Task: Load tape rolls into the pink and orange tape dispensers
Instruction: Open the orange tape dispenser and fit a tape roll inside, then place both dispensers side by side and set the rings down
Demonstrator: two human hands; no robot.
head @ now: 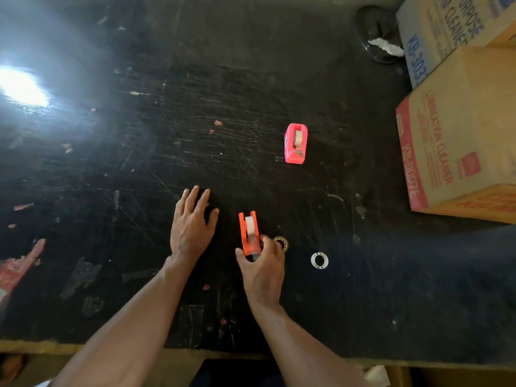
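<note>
The orange tape dispenser [249,233] stands on the black table with a white tape roll seated in it. My right hand [262,270] grips its near end with thumb and fingers. My left hand [192,222] rests flat on the table to the dispenser's left, fingers spread, holding nothing. The pink tape dispenser [296,143] sits farther away to the right with a clear tape roll inside. A clear tape ring [281,242] lies just right of my right hand, partly hidden by my fingers. A white plastic core ring [319,260] lies farther right.
The scratched black table [167,163] has tape scraps and glare at the left. Two stacked cardboard boxes [460,152] stand at the right edge. A dark round object with white paper [377,37] sits at the back right. The table's front edge runs along the bottom.
</note>
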